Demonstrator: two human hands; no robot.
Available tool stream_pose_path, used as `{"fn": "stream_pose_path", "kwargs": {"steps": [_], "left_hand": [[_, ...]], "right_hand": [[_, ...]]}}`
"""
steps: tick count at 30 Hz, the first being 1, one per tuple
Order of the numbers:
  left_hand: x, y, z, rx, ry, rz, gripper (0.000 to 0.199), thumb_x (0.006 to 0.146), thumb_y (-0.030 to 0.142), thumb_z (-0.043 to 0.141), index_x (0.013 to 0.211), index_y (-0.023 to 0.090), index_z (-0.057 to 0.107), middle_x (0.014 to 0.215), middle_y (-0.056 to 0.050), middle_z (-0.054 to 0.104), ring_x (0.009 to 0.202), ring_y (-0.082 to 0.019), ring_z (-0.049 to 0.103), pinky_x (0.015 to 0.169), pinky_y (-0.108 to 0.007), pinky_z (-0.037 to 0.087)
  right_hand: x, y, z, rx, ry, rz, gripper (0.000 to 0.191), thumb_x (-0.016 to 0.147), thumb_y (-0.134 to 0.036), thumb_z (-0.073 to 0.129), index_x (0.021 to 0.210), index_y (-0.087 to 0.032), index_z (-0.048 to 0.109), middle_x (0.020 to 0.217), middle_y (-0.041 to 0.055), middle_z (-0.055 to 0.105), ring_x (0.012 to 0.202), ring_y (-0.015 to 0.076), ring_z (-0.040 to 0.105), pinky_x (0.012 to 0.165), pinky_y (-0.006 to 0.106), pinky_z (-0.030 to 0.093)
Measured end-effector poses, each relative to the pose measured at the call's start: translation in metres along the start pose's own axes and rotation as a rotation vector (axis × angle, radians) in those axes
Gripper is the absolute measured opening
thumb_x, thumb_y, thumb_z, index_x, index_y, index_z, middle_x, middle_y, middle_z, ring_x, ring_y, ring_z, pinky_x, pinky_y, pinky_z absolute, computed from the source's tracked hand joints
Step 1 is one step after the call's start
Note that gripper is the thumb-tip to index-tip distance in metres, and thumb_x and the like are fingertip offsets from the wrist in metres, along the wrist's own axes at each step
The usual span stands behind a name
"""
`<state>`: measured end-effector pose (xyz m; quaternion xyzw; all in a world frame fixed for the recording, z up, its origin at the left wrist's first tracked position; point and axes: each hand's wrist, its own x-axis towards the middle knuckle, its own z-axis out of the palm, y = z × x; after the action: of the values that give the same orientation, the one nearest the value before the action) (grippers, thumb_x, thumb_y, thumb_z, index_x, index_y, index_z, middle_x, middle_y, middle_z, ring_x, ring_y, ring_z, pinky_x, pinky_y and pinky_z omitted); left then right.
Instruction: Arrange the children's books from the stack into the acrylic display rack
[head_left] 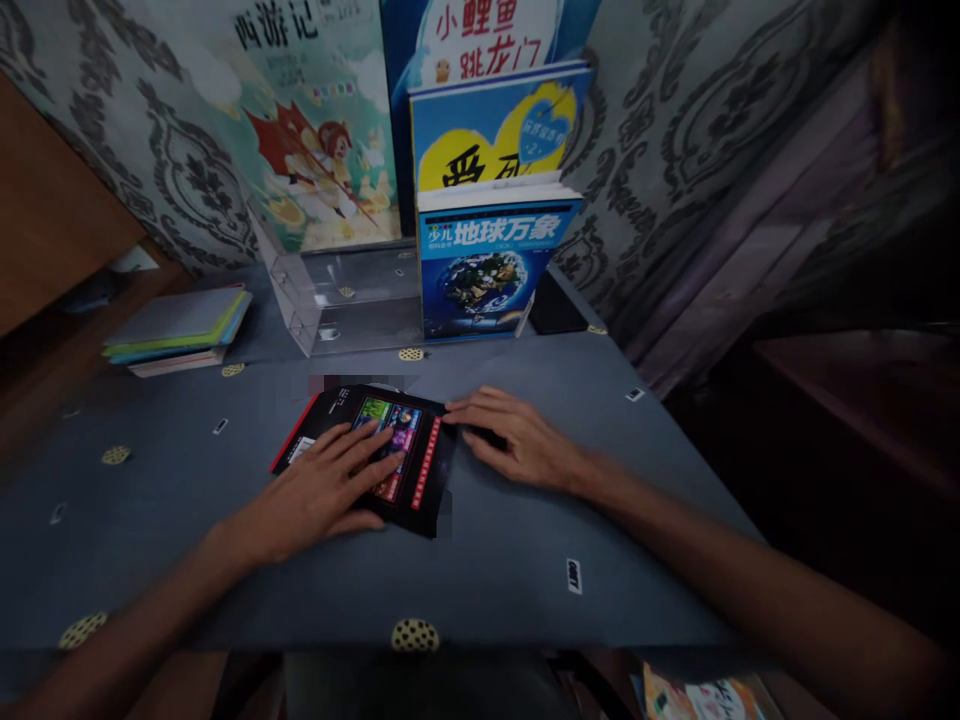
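Note:
A black book with a red spine and a panel of small colourful pictures lies face down or closed on the grey-blue tablecloth; which cover shows I cannot tell. My left hand rests flat across it, fingers spread over the pictures and the white barcode label. At the book's upper right corner is my right hand, its fingers stretched out and the thumb apart. The right fingertips reach the book's edge, and nothing shows between finger and thumb.
Behind the hands, a clear plastic book stand holds upright books, including a blue globe book and a picture book. Several notebooks are stacked at left. Below the table's front edge lies another colourful book.

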<state>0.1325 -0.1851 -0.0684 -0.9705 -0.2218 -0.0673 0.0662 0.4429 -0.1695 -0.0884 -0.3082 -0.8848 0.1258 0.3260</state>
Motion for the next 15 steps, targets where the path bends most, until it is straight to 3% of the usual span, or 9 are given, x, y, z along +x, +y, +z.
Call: {"fn": "stream_pose_path", "kwargs": {"steps": [5, 10, 12, 15], "left_hand": [[0.000, 0.003, -0.001, 0.175, 0.153, 0.094, 0.043, 0.101, 0.043, 0.047, 0.130, 0.013, 0.057, 0.129, -0.013, 0.069, 0.122, -0.028, 0.064, 0.100, -0.041, 0.054], [0.012, 0.004, -0.025, 0.050, 0.342, 0.023, 0.030, 0.106, 0.028, 0.035, 0.105, 0.014, 0.061, 0.094, -0.007, 0.078, 0.086, -0.017, 0.074, 0.074, -0.026, 0.057], [0.019, 0.006, -0.036, -0.038, 0.387, -0.085, 0.030, 0.107, 0.028, 0.033, 0.098, 0.017, 0.060, 0.076, -0.002, 0.073, 0.065, -0.013, 0.070, 0.059, -0.021, 0.050], [0.029, 0.010, -0.053, -0.186, 0.408, -0.252, 0.027, 0.105, 0.027, 0.037, 0.089, 0.020, 0.058, 0.055, 0.008, 0.055, 0.042, -0.007, 0.052, 0.045, -0.020, 0.036]], "right_hand": [[-0.001, -0.003, -0.004, 0.028, -0.055, 0.035, 0.030, 0.098, -0.029, 0.052, 0.122, -0.016, 0.066, 0.121, 0.0164, 0.069, 0.112, 0.0254, 0.064, 0.097, 0.050, 0.051], [0.001, -0.005, -0.011, 0.140, -0.103, 0.049, 0.053, 0.093, -0.056, 0.060, 0.128, -0.018, 0.064, 0.121, 0.0152, 0.068, 0.112, 0.0268, 0.061, 0.099, 0.048, 0.049], [0.001, -0.006, -0.012, 0.183, -0.092, 0.057, 0.059, 0.088, -0.061, 0.064, 0.128, -0.018, 0.065, 0.119, 0.0145, 0.069, 0.110, 0.0266, 0.061, 0.098, 0.046, 0.049], [0.001, -0.005, -0.008, 0.268, -0.019, 0.138, 0.051, 0.089, -0.057, 0.065, 0.120, -0.018, 0.070, 0.108, 0.0124, 0.072, 0.101, 0.0246, 0.064, 0.092, 0.041, 0.051]]}}
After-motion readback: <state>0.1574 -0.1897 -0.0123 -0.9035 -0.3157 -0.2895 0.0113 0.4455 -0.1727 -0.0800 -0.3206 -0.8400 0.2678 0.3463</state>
